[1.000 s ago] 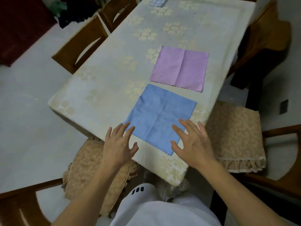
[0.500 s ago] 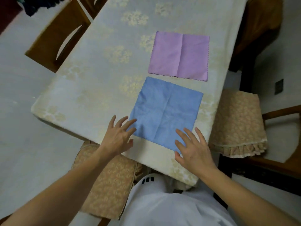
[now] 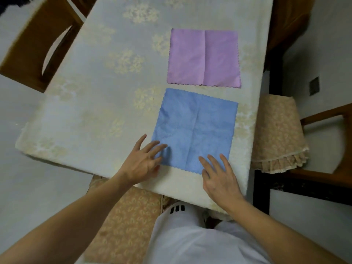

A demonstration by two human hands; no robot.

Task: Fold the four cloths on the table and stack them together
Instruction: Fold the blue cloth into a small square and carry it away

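Note:
A blue cloth (image 3: 196, 128) lies spread flat near the front edge of the table (image 3: 95, 103), with crease lines across it. Just beyond it a purple cloth (image 3: 203, 58) also lies flat and unfolded. My left hand (image 3: 142, 162) hovers with spread fingers over the blue cloth's near left corner. My right hand (image 3: 219, 178) rests open at the cloth's near right corner, fingertips on the fabric. Neither hand grips anything. Only two cloths are in view.
The table carries a pale floral tablecloth. Wooden chairs stand at the left (image 3: 38, 44) and right, one with a beige cushion cover (image 3: 276, 134). Another cushioned seat (image 3: 123, 216) is below the table edge by my legs.
The view has swung closer over the table. Both hands have moved forward onto the near corners of the blue cloth.

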